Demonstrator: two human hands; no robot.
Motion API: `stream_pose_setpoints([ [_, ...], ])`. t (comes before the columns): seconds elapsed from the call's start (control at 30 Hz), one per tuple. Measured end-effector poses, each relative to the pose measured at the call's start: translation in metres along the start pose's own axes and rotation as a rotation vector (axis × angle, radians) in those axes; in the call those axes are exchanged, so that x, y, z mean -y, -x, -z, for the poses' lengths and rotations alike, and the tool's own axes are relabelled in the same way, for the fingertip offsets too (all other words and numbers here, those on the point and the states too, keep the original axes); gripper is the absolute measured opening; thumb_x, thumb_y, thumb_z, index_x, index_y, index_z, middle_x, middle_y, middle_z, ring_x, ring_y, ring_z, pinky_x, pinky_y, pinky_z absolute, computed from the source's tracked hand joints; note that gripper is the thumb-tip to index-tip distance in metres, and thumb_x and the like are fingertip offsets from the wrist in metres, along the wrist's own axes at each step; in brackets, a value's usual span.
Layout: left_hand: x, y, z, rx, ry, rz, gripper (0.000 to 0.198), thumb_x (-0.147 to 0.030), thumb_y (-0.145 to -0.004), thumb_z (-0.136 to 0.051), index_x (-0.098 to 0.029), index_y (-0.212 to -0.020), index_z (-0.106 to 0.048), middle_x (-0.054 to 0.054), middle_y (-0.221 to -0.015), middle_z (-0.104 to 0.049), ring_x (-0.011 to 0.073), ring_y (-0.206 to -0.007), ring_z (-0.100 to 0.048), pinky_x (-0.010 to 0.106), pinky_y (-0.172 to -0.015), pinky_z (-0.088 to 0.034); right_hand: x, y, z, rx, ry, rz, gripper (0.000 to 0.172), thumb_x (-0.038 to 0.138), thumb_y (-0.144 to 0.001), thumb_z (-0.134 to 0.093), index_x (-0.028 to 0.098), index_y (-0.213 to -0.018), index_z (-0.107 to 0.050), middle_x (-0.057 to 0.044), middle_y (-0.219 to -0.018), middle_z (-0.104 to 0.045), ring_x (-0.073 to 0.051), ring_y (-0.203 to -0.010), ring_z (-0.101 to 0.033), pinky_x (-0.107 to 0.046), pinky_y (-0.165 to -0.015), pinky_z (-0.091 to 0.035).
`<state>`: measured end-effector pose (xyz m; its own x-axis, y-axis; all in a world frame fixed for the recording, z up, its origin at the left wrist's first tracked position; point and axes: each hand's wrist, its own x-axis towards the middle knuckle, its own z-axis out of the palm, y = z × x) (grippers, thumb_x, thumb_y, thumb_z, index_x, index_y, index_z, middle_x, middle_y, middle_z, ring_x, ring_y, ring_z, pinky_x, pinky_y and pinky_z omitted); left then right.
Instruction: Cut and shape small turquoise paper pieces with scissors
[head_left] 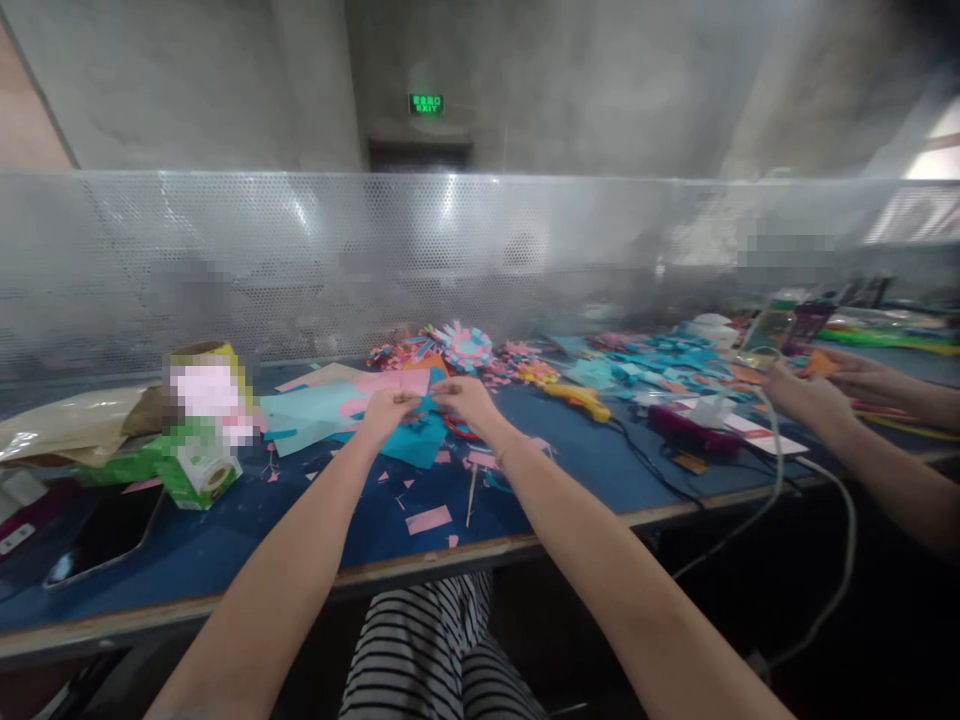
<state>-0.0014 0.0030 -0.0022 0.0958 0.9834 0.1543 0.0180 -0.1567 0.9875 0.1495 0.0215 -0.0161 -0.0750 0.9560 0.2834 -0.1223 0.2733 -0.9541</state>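
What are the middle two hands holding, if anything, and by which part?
The left hand and right hand seem to pinch a small blue paper piece between them; blur hides which part each grips.

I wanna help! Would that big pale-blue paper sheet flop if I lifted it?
The big pale-blue paper sheet is probably light and floppy: it looks thin. Pink paper seems to overlap it, so that might slide along.

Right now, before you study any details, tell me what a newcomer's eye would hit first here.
Probably the large pink-and-blue paper flower at the back of the blue table, just beyond where the left hand and right hand come together over coloured paper sheets. Next, perhaps the green exit sign glowing high beyond the perforated screen, then the yellow tool right of the hands.
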Motion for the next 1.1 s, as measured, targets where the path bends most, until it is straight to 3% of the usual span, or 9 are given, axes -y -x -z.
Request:
stream_pose_setpoints([
  [0.5, 0.005, -0.002, 0.004, 0.032, 0.091, 0.01, 0.022, -0.021, -0.049, -0.075, -0.011, -0.063, -0.061, -0.001, -0.055, -0.06, 0.0136, -0.053, -0.06, 0.031, -0.064, -0.051, -0.001, 0.002, 0.001, 0.072, 0.097, 0.092, 0.021, 0.019, -0.052, -0.064, 0.014, -0.072, -0.06, 0.0, -0.065, -0.059, -0.01, -0.061, -0.055, -0.026, -0.063, -0.046],
  [0.83, 0.004, 0.001, -0.003, 0.034, 0.002, -0.043, 0.015, -0.02, -0.052, -0.07, -0.013, -0.061, -0.061, -0.001, -0.053, -0.06, 0.0133, -0.052, -0.059, 0.028, -0.06, -0.05, 0.01, 0.01, -0.002, 0.065, 0.51, 0.191, 0.014, 0.026, -0.065, -0.055, 0.014, -0.063, -0.062, -0.001, -0.059, -0.06, -0.011, -0.055, -0.052, -0.023, -0.055, -0.04],
  [1.1, 0.007, 0.001, -0.007, -0.043, -0.064, -0.068, 0.008, -0.019, -0.054, -0.066, -0.014, -0.055, -0.059, -0.003, -0.05, -0.057, 0.0129, -0.047, -0.057, 0.027, -0.054, -0.049, 0.014, 0.011, -0.002, 0.046, 0.538, 0.172, 0.011, 0.024, -0.063, -0.058, 0.014, -0.059, -0.063, -0.002, -0.06, -0.063, -0.013, -0.06, -0.055, -0.023, -0.058, -0.041],
])
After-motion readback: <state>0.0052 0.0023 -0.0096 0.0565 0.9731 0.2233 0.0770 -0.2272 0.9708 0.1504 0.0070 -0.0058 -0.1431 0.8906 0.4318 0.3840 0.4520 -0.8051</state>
